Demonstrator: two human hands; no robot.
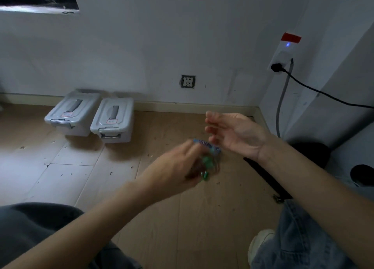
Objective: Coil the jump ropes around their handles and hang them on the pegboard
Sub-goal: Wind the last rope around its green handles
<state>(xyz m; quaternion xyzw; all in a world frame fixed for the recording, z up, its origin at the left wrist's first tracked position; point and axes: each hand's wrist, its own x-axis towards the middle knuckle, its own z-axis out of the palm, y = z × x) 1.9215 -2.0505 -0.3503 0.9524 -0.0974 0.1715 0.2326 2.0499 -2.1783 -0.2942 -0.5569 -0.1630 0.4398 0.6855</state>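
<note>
Two grey storage boxes [89, 117] with closed lids stand side by side on the wooden floor [60, 177], against the wall. One left hand [178, 165], blurred, has its fingers curled around one bundled jump rope [206, 159] held above the floor; green parts and a blue patterned part show, but I cannot count the handles. One right hand [234, 133] is just beside it, palm facing left, fingers apart and relaxed, holding nothing. One wall socket [188, 81] sits behind. One white power strip [283, 54] carries one black plug [276, 68].
</note>
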